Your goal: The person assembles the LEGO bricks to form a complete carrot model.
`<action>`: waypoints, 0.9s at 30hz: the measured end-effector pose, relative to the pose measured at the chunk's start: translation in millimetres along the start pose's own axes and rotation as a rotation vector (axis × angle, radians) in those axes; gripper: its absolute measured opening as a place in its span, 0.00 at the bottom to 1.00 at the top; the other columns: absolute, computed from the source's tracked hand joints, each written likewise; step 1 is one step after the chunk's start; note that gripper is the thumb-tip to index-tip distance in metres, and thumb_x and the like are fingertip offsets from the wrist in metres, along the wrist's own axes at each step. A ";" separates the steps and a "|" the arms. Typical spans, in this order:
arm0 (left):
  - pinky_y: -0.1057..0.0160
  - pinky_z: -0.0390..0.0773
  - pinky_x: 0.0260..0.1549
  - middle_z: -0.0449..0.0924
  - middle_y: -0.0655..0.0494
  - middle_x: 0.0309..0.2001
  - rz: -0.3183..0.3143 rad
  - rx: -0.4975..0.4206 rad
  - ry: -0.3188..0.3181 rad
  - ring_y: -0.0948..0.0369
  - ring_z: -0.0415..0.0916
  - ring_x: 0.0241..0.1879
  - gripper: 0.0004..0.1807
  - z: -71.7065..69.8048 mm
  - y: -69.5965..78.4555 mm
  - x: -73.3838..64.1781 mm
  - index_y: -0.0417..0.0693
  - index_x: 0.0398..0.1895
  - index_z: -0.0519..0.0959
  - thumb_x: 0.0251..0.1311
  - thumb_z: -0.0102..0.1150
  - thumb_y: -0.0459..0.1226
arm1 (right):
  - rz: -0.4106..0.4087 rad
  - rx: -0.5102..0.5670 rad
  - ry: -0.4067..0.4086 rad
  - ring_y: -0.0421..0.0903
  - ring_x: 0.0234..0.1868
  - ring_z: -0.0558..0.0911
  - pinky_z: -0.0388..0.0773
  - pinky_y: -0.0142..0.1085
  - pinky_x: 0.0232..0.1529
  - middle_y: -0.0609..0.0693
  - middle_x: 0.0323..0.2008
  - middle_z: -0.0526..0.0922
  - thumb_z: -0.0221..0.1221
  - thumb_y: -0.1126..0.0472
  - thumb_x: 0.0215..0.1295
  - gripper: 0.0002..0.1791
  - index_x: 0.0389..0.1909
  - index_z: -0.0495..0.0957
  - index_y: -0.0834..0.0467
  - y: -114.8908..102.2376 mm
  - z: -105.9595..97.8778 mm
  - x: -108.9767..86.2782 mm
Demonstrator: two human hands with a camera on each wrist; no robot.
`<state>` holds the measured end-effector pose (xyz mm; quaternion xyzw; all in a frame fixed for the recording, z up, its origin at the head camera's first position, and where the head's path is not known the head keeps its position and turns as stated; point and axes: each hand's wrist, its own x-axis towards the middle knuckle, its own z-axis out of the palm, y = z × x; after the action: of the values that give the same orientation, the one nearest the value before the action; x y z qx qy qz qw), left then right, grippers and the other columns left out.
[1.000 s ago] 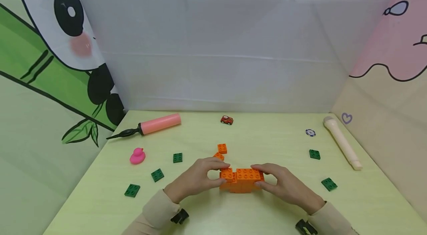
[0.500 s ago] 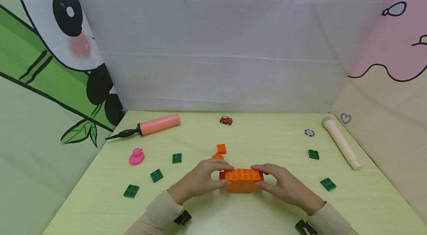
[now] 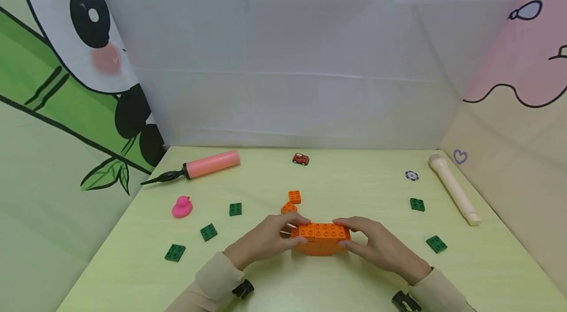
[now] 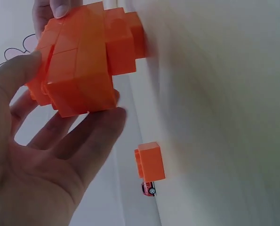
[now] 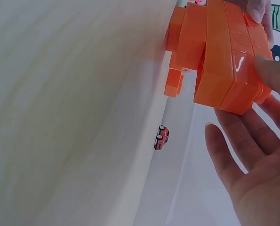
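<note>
A person's left hand (image 3: pixel 270 235) and right hand (image 3: pixel 381 245) hold an orange block build (image 3: pixel 322 243) from its two ends, close to the near side of the bench (image 3: pixel 354 181). Each hand grips with the thumb on the near face and fingers round the far side. The wrist views show the build stepped, its wide upper layers overhanging a narrower lower part; it seems to stand on the bench, though its underside is hard to make out.

Just behind the left hand lie two loose orange bricks, one sloped (image 3: pixel 289 207) and one square-topped (image 3: pixel 294 197). Three green bricks (image 3: pixel 208 232) are scattered to the left, near a pink duck (image 3: pixel 182 207), and two more green bricks (image 3: pixel 436 244) to the right. Along the back are a pink pump (image 3: pixel 213 164) with a black end and a small red car (image 3: pixel 300 159). A round chip (image 3: pixel 412 175) lies near a long cream-coloured stick (image 3: pixel 454 189) at the right edge.
</note>
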<state>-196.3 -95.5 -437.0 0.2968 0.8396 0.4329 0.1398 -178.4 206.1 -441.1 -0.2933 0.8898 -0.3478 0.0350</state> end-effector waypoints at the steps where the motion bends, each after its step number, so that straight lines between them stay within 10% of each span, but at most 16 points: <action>1: 0.59 0.79 0.54 0.79 0.65 0.57 -0.006 -0.004 -0.003 0.64 0.78 0.53 0.20 0.7 -0.6 -0.2 0.63 0.60 0.77 0.66 0.61 0.51 | 0.001 0.002 0.000 0.47 0.58 0.79 0.77 0.54 0.56 0.39 0.60 0.78 0.57 0.39 0.68 0.28 0.66 0.74 0.44 0.0 0.0 0.0; 27: 0.59 0.76 0.57 0.76 0.69 0.59 0.039 0.112 -0.028 0.66 0.74 0.55 0.30 -4.4 -12.9 0.2 0.63 0.66 0.73 0.61 0.66 0.54 | -0.014 -0.033 0.007 0.44 0.58 0.79 0.78 0.50 0.57 0.38 0.61 0.78 0.56 0.38 0.69 0.29 0.66 0.74 0.45 3.3 -0.2 1.3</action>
<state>-203.5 -103.9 -444.9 0.3265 0.8544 0.3839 0.1264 -181.2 207.4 -442.9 -0.2990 0.8934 -0.3344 0.0244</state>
